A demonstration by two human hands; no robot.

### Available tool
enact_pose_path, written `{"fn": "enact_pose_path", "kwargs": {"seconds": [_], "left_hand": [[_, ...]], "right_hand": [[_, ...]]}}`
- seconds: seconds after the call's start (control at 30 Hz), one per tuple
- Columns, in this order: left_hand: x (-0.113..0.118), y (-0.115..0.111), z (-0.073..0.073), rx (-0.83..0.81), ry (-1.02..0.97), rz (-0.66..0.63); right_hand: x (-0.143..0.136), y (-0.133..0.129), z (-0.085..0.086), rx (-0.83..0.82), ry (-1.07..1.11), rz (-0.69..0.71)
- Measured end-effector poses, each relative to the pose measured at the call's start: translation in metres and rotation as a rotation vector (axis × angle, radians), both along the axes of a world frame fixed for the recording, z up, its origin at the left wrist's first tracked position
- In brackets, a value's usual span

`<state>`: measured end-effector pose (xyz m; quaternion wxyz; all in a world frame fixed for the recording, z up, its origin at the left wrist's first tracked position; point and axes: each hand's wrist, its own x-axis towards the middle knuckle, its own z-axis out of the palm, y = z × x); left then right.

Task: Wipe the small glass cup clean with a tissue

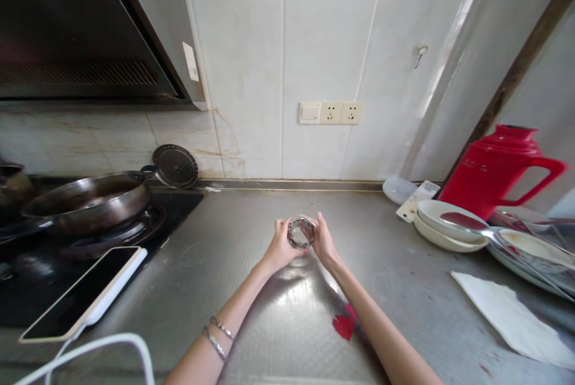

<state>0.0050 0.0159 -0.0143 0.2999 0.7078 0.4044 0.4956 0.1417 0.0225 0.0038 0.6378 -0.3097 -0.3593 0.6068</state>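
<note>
A clear faceted glass [300,232] is at the middle of the steel counter [251,223], seen from above through its open rim. My left hand [283,246] wraps its left side, with the thumb near the rim. On the opposite side, my right hand [324,242] presses against the glass with its fingers closed round it. Whether the base rests on the counter or hangs just above it, I cannot tell. Two silver bracelets [218,337] circle my left wrist.
To the left, a pan [96,205] sits on the black stove, with a phone [81,295] and a white cable [112,340] in front. At right are a red thermos [492,169], stacked bowls [449,240], a spoon [489,234] and a white paper napkin [507,313].
</note>
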Motion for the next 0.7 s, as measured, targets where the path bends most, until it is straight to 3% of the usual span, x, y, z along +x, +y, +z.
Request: {"fn": "enact_pose_path", "kwargs": {"seconds": [0.27, 0.5, 0.6, 0.7], "left_hand": [[0.002, -0.009, 0.007, -0.024, -0.061, 0.005], [-0.005, 0.003, 0.004, -0.049, -0.146, 0.277], [-0.009, 0.006, 0.006, -0.042, -0.146, 0.320], [-0.010, 0.005, 0.009, -0.055, -0.138, 0.287]], "right_hand": [[-0.010, -0.002, -0.013, 0.062, -0.172, -0.024], [-0.022, -0.016, -0.015, 0.181, -0.457, -0.129], [-0.027, -0.022, -0.012, 0.207, -0.448, -0.093], [-0.027, -0.021, -0.011, 0.093, -0.279, -0.054]]}}
